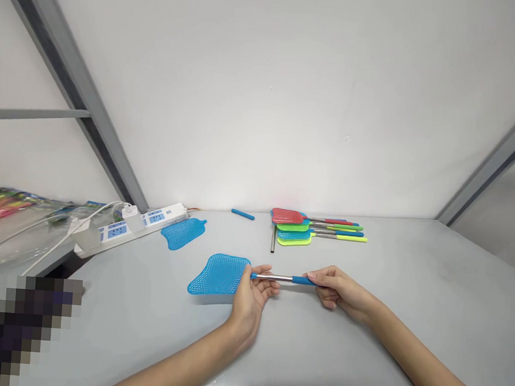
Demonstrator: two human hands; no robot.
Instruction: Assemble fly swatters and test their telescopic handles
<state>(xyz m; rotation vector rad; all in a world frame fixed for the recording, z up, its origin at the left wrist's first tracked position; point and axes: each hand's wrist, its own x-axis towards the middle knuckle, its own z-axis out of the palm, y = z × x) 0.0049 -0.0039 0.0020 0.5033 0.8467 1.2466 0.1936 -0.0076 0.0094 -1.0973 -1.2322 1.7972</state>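
A blue fly swatter (220,275) is held level just above the grey table, its mesh head to the left and its metal rod to the right. My left hand (253,292) grips it where the head meets the rod, thumb on top and fingers underneath. With thumb and fingers, my right hand (337,287) pinches the end of the blue handle sleeve (303,280). Beyond my left hand lies a loose blue swatter head (184,233). A separate blue handle sleeve (242,214) and a bare metal tube (273,239) rest farther back.
Several colourful fly swatters (297,217) are piled near the back wall. A white power strip (138,229) with plugs and cables stands at the left edge of the table (407,321). Plastic-wrapped items (13,217) lie beyond that edge. Grey metal posts flank the wall.
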